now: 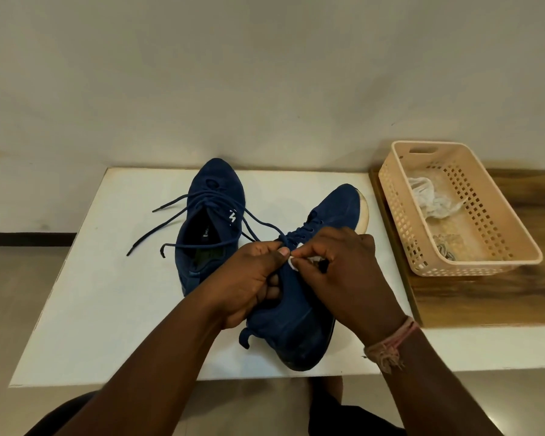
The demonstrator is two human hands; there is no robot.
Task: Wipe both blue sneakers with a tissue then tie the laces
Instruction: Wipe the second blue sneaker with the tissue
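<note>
Pinching the laces (283,239) of the nearer blue sneaker (299,297), the left hand (252,278) and right hand (343,272) are each keeping a narrow grip near the desk's (92,309) front edge. The other sneaker (211,215) is lying unlaced toward the back edge. A crumpled tissue (434,199) is sitting in the basket (397,215) beyond the right edge.

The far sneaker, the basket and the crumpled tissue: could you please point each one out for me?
far sneaker (216,184): head view, on its blue toe.
basket (504,215): head view, on its perforated right wall.
crumpled tissue (431,199): head view, on the middle of the white wad lying inside the basket.
</note>
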